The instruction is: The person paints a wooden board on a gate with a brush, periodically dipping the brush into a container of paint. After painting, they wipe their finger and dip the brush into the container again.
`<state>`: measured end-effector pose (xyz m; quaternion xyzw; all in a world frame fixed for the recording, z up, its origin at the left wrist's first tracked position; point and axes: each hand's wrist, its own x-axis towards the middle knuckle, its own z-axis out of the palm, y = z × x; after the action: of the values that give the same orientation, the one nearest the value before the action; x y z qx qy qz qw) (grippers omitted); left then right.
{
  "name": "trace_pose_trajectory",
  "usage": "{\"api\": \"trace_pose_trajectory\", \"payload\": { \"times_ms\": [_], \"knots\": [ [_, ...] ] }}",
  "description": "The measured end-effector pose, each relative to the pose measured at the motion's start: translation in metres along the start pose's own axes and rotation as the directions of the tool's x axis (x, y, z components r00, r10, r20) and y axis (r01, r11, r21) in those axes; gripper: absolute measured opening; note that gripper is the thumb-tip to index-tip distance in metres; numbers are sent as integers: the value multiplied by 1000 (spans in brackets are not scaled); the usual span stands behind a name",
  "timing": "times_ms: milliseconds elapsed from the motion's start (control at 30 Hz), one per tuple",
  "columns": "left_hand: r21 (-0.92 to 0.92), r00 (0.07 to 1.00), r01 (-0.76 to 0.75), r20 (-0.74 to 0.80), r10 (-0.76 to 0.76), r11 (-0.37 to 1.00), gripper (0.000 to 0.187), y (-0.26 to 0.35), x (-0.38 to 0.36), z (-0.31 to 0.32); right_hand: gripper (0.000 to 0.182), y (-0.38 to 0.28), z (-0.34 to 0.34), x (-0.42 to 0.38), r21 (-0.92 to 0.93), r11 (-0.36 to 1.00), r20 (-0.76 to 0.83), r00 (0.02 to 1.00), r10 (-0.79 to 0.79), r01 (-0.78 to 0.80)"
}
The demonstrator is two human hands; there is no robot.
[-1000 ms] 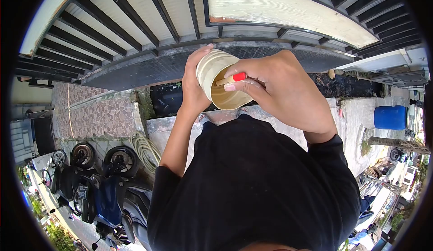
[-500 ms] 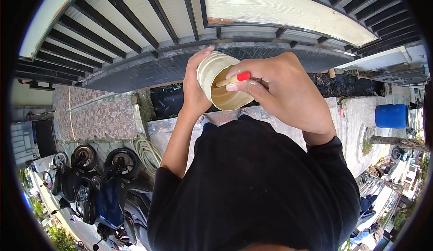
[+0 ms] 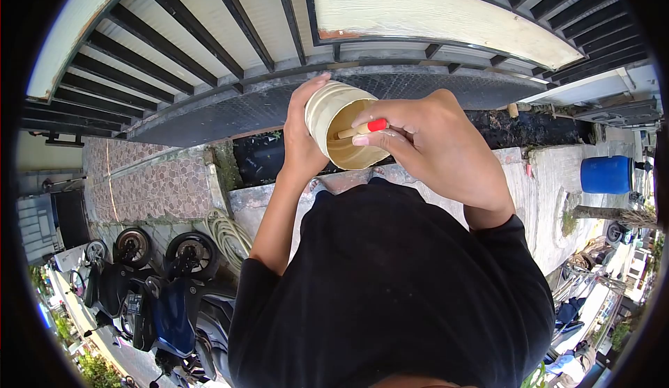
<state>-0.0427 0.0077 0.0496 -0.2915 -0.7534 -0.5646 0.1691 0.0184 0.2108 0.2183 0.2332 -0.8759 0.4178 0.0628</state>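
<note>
Loading brush w/ paint: left hand (image 3: 298, 141) wrapped round can (image 3: 334, 120), held up before gate (image 3: 209, 53); right hand (image 3: 432, 144) pinching brush handle (image 3: 362, 128), tip inside can. Next prob: lift out, wipe on rim.

L hand (image 3: 301, 141) + R hand (image 3: 432, 144), fingers curled

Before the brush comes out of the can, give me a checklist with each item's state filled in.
1. Left hand wrapped around the cream paint can: ok.
2. Right hand gripping the brush handle with the red end: ok.
3. Brush head down inside the can: ok; bristles hidden.
4. Paint level in the can: cannot tell.
5. Can clear of the metal gate: cannot tell, it stands very close.
6. Drips on the black shirt: none visible, ok.
</note>
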Motion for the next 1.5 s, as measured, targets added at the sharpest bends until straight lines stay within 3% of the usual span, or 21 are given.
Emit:
{"api": "trace_pose_trajectory", "payload": {
  "times_ms": [67, 200, 267, 300, 367, 433, 533, 900, 967, 1000, 1067, 1100, 1167, 1233, 1300, 1333, 1400, 1500],
  "knots": [
    [-29, 999, 5, -39, -6, 1000, 87, 5, 1, 2, 14, 1, 1, -1, 1, 1000, -34, 999, -27, 27],
    [-52, 996, 70, -54, -72, 996, 89, 4, -4, 6, 10, -12, -9, -1, 26, 996, -29, 996, 89, -88],
    [3, 984, 163, -78, -163, 987, 94, 9, -6, 9, 17, -9, -4, -3, 247, 930, -178, 930, 321, -273],
    [3, 983, 164, -86, -163, 986, 94, 12, -8, 10, 17, -4, -1, -4, 245, 931, -173, 933, 316, -270],
    [0, 941, 328, -83, -327, 945, 95, 16, -12, 14, 17, 9, 6, -10, 477, 846, -295, 864, 408, -237],
    [-4, 941, 326, -96, -325, 945, 95, 14, -15, 18, 16, 22, 10, -14, 517, 827, -302, 857, 417, -220],
    [-34, 921, 388, -37, -389, 921, 96, 12, -21, 23, 17, 40, 15, -17, 609, 765, -403, 750, 525, -209],
    [-75, 887, 461, 10, -462, 884, 90, 3, -34, 43, 18, 90, 23, -40, 842, 500, -238, 690, 684, -205],
    [-66, 874, 485, 23, -485, 872, 90, 0, -39, 46, 21, 91, 27, -43, 750, 635, -304, 755, 581, -186],
    [-65, 871, 490, 22, -490, 869, 90, -2, -42, 47, 21, 88, 29, -45, 752, 631, -298, 755, 584, -191],
    [-75, 866, 501, 52, -498, 862, 90, -6, -44, 47, 21, 82, 32, -49, 606, 787, -354, 848, 394, -113],
    [-73, 863, 504, 57, -501, 860, 90, -5, -44, 47, 21, 83, 33, -50, 609, 785, -354, 846, 399, -116],
    [-102, 869, 495, 45, -493, 863, 89, -3, -41, 47, 18, 87, 33, -53, 442, 889, -258, 932, 257, -123],
    [-89, 868, 497, 46, -495, 863, 89, -3, -41, 46, 16, 85, 33, -52, 454, 883, -245, 936, 253, -120],
    [-76, 866, 500, 41, -498, 863, 89, -5, -40, 47, 16, 88, 33, -52, 247, 964, -208, 966, 151, -98],
    [-83, 868, 496, 32, -495, 865, 89, -7, -41, 48, 16, 88, 33, -51, 249, 964, -207, 966, 153, -99],
    [-89, 870, 492, 24, -492, 866, 89, -8, -43, 50, 25, 85, 36, -47, 51, 998, -227, 974, -14, 26],
    [-105, 863, 504, 24, -504, 858, 89, -8, -45, 52, 28, 84, 41, -46, 7, 1000, -235, 972, -22, 25]
  ]
}}
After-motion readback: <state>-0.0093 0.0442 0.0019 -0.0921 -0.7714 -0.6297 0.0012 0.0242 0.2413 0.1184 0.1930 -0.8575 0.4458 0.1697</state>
